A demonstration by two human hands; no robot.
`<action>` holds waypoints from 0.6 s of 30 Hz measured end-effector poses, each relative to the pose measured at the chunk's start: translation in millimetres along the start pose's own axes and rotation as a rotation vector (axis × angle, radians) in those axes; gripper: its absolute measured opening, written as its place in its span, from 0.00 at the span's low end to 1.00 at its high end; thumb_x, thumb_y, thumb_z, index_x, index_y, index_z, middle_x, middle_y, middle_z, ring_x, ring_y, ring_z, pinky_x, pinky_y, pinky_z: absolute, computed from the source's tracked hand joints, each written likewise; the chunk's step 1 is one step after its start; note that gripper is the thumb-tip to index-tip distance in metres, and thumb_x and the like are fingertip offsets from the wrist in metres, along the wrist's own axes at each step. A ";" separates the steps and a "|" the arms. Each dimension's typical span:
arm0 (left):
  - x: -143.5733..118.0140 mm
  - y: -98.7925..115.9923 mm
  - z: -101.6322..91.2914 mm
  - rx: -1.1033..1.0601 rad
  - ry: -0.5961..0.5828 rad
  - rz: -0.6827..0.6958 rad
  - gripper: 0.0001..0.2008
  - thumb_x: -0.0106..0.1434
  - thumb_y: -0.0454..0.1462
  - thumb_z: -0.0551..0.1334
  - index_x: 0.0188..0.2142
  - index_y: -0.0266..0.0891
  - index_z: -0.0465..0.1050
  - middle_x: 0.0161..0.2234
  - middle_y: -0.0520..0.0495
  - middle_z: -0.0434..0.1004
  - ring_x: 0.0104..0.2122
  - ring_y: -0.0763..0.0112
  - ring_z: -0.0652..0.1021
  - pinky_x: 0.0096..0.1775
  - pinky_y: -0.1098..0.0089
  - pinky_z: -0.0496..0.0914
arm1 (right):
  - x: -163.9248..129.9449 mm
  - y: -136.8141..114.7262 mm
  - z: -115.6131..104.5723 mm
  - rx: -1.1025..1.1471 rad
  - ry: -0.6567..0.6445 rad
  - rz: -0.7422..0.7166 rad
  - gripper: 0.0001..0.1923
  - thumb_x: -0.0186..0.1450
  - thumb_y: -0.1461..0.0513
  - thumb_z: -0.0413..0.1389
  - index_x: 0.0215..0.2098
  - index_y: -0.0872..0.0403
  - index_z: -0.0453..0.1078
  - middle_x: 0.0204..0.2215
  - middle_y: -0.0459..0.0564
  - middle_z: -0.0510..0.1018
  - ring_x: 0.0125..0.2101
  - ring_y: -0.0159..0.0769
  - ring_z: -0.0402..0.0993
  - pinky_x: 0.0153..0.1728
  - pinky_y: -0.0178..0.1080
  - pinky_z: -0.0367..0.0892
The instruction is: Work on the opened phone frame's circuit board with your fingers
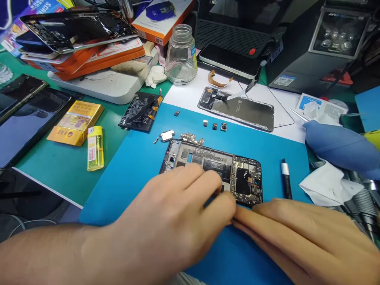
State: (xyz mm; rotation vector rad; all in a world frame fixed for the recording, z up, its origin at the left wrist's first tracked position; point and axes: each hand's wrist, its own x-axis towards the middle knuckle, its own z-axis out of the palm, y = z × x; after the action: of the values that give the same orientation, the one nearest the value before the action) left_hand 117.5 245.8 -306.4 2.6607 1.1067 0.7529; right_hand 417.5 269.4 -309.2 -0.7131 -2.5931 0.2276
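An opened phone frame (pixel 213 162) lies on the blue mat, its circuit board (pixel 246 182) showing at the right end. My left hand (pixel 184 209) is closed over the near edge of this frame, fingers curled, and covers part of it. My right hand (pixel 299 233) comes in from the right, its fingers pressed together and pointing at the same near edge. The two hands meet there. Their fingertips hide whatever they pinch. Beyond the frame sit a small connector board (pixel 191 138), a silver metal part (pixel 166 135) and several tiny camera modules (pixel 223 126).
A black battery (pixel 141 111) lies at the mat's far left edge. A phone screen (pixel 237 109) rests on white paper behind. Nearby are a yellow lighter (pixel 95 152), a glass jar (pixel 181 55), a black pen-like tool (pixel 285 180), a crumpled tissue (pixel 326 184) and a blue air blower (pixel 338 144).
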 end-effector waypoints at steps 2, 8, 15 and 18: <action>-3.3 8.0 1.3 0.093 0.048 0.022 0.22 0.97 0.31 0.51 0.59 0.41 0.87 0.48 0.49 0.93 0.43 0.61 0.86 0.43 0.56 0.81 | -1.9 -0.1 -5.9 -0.006 -0.022 -0.023 0.15 0.97 0.62 0.49 0.61 0.48 0.79 0.38 0.38 0.85 0.31 0.27 0.80 0.30 0.39 0.69; -14.7 14.9 10.1 0.178 0.099 0.007 0.22 0.96 0.29 0.47 0.63 0.40 0.82 0.54 0.52 0.94 0.54 0.60 0.86 0.60 0.59 0.81 | -16.2 -12.7 -14.4 -0.200 -0.093 0.144 0.13 0.93 0.67 0.57 0.69 0.49 0.77 0.56 0.40 0.92 0.47 0.30 0.92 0.54 0.33 0.84; -18.1 14.0 31.6 0.284 0.192 0.047 0.20 0.94 0.32 0.50 0.61 0.44 0.82 0.61 0.47 0.84 0.61 0.60 0.82 0.70 0.64 0.80 | -17.7 -8.3 -11.9 -0.198 -0.128 0.073 0.15 0.98 0.59 0.52 0.71 0.52 0.79 0.55 0.47 0.91 0.48 0.32 0.91 0.54 0.32 0.85; -23.2 22.6 34.6 0.370 0.120 -0.011 0.17 0.93 0.36 0.52 0.60 0.47 0.81 0.64 0.48 0.79 0.66 0.63 0.81 0.74 0.66 0.80 | -12.3 -7.0 -12.2 -0.185 -0.171 0.078 0.19 0.98 0.58 0.47 0.70 0.53 0.79 0.57 0.50 0.91 0.50 0.36 0.91 0.53 0.40 0.87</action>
State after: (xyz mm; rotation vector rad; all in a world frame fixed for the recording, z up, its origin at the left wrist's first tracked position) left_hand 135.2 214.9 -337.8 2.9357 1.4134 0.7813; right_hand 429.4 257.6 -301.0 -0.8966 -2.7779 0.0753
